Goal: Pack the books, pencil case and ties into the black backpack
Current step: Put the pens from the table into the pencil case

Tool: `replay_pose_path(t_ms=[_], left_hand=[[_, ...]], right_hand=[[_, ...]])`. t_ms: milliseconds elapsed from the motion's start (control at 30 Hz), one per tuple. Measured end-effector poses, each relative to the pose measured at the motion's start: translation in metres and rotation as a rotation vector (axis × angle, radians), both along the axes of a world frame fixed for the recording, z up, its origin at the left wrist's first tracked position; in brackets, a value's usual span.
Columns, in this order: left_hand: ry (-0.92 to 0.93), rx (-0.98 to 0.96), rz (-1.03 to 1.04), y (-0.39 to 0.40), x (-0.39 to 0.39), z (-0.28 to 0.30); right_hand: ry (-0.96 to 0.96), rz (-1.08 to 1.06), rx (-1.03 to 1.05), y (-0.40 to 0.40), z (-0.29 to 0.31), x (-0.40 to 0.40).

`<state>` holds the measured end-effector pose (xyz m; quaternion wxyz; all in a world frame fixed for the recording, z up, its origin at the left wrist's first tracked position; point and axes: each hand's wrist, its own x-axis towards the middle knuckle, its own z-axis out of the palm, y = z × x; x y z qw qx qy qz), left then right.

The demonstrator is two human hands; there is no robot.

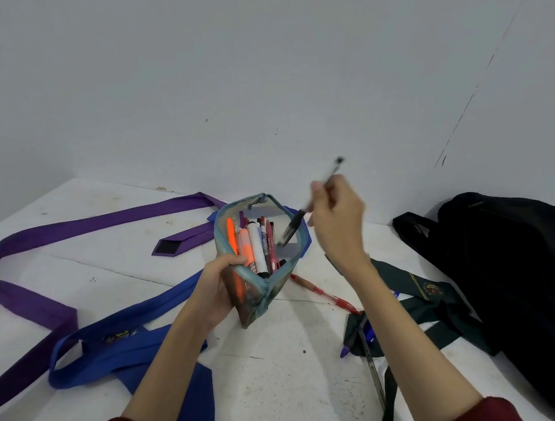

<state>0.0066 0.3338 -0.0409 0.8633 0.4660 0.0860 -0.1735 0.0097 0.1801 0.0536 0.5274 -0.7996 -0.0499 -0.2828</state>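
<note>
My left hand (218, 288) grips the near end of the open pencil case (256, 295), lifted off the white table (290, 370). Several pens and markers stand inside it. My right hand (338, 221) pinches a black pen (293, 226), whose tip points down into the case's mouth. A purple tie (35, 234) lies at the left, a blue tie (132, 345) in front of me and a dark green tie (425, 298) at the right. The black backpack (510, 272) lies at the right edge. No books are in view.
A red pen (324, 293) lies on the table just right of the case. A purple pen (352, 340) and a dark pen (372, 364) rest on the green tie. A pale wall rises behind the table.
</note>
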Motion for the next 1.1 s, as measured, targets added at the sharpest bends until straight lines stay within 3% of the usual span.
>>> replay_pose_path(t_ms=[133, 333, 567, 667, 767, 833, 1100], left_hand=[[-0.014, -0.01, -0.06, -0.003, -0.005, 0.004], [0.018, 0.02, -0.076, -0.009, -0.008, 0.003], [-0.007, 0.005, -0.082, -0.006, -0.007, 0.002], [-0.016, -0.012, -0.06, -0.003, -0.004, 0.0], [-0.005, -0.009, -0.027, 0.0, -0.003, -0.001], [0.006, 0.004, -0.007, 0.001, -0.003, -0.001], [0.03, 0.044, 0.005, -0.002, -0.005, 0.005]], right_hand=[[0.49, 0.134, -0.488, 0.01, -0.029, 0.016], [0.49, -0.013, -0.701, 0.015, -0.039, 0.018], [0.219, -0.317, -0.379, -0.021, -0.034, 0.013], [0.391, -0.336, -0.336, -0.043, -0.05, 0.009], [0.735, -0.104, -0.614, -0.049, -0.07, 0.003], [0.861, 0.002, -0.757, -0.043, -0.085, -0.001], [0.811, -0.056, -0.676, -0.052, -0.084, 0.005]])
